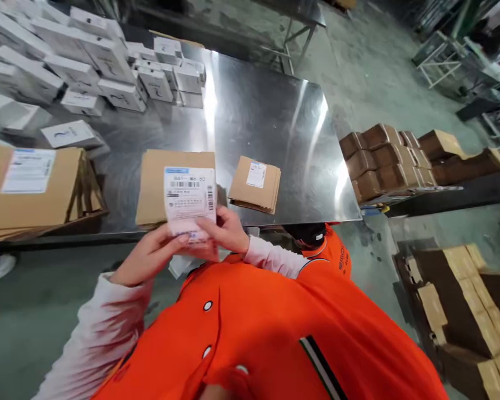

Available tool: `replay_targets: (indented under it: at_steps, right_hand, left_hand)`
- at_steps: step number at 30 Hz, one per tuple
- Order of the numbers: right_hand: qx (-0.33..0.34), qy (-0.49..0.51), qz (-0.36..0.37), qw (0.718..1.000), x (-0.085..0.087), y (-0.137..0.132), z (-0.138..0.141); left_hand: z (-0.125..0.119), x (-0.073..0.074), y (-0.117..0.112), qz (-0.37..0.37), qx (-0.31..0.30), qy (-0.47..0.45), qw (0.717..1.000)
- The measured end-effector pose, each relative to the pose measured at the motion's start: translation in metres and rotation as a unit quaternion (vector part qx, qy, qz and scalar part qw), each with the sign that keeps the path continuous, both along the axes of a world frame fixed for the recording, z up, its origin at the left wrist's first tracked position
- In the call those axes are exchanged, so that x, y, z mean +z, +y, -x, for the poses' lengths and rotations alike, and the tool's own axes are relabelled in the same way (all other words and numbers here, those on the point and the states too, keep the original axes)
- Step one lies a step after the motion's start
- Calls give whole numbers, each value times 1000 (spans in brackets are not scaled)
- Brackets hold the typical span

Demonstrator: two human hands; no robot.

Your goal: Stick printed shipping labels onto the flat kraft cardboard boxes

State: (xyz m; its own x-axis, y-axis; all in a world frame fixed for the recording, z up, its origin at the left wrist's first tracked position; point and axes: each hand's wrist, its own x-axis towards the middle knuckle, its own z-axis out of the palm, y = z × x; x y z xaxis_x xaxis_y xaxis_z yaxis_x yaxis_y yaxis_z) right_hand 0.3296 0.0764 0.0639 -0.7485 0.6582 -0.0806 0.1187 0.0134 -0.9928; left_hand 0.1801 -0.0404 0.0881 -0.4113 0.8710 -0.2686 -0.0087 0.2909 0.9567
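Note:
A white printed shipping label (190, 197) with barcodes and a blue strip hangs between my two hands at the table's near edge. My left hand (152, 255) pinches its lower left corner, thumb on top. The lower right side is gripped by my right hand (228, 229), its fingers closed on the paper. Behind the label lies a stack of flat brown cardboard (152, 180), partly covered by it. Just to the right sits a smaller cardboard stack (241, 186) with a label stuck on top. Larger labelled cardboard pieces (64, 191) lie at the left.
The steel table (266, 111) bears many white boxes (104, 55) at its far left. Brown cartons (383, 158) are piled beyond its right end. More cartons (466, 300) stand on the floor at right. A person in an orange vest (337, 253) is close by.

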Motion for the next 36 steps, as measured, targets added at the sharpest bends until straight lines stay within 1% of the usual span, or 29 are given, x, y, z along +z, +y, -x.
replay_targets:
  at_steps: [1,2,4,5,7,8,10,13,15,16,17,18,20,21,22,23,25,27,30,32,33,34,35,36]
  right_hand:
    - [-12,6,3,1000,-1,-11,5]
    - [0,3,-1,1000,-3,-16,8]
    - [62,-17,-9,998,-2,-11,10]
    - [80,-27,-16,996,1,-2,12]
    - [73,-33,-48,996,9,17,19]
    - [60,-33,-77,995,13,25,23]
    - [61,-42,-150,986,22,35,29]
    - [54,-52,-219,973,28,33,31]
    - [39,-51,-229,971,27,30,32]
    - [39,-47,-227,972,26,31,34]
    - [43,-43,-224,973,26,35,39]
    - [47,-41,-221,973,25,43,46]
    - [52,-53,-225,971,24,69,70]
    - [54,-68,-233,969,22,85,85]
    - [55,-88,-243,965,19,102,102]
    - [55,-113,-253,959,14,120,119]
    - [46,-166,-270,947,2,150,150]
    - [21,-225,-279,933,-14,169,173]
    - [-8,-295,-292,910,-33,179,187]
    - [-24,-319,-320,892,-39,177,190]
    - [-23,-319,-348,881,-40,174,190]
    - [-3,-314,-381,870,-40,169,190]
    - [32,-305,-413,858,-38,162,189]
    - [83,-294,-438,846,-36,153,188]
  left_hand:
    - [0,-3,1,-12,20,-32,999]
    - [0,-6,2,-30,67,-54,996]
    - [-1,-11,4,-59,171,-80,980]
    - [-2,-13,6,-61,203,-88,973]
    - [-7,-15,8,-45,221,-94,970]
    - [-11,-16,9,-39,221,-92,970]
    - [-18,-17,11,-42,237,-70,968]
    - [-25,-20,16,-51,274,-5,960]
    - [-25,-22,20,-43,305,30,951]
    - [-24,-23,22,-39,316,31,947]
    - [-22,-24,24,-37,317,16,948]
    - [-19,-24,25,-35,303,-14,952]
    - [-13,-26,27,-20,233,-103,967]
    - [-11,-27,26,-9,196,-148,969]
    - [-8,-29,26,3,171,-185,968]
    - [-6,-31,25,16,162,-212,963]
    - [-4,-38,21,38,173,-246,953]
    - [-4,-47,16,50,188,-266,944]
    - [-6,-59,-1,61,174,-278,943]
    - [-9,-62,-20,83,153,-280,944]
    - [-10,-62,-31,101,137,-282,944]
    - [-11,-59,-42,119,119,-284,944]
    - [-10,-56,-52,134,101,-284,944]
    - [-8,-52,-60,142,90,-277,946]
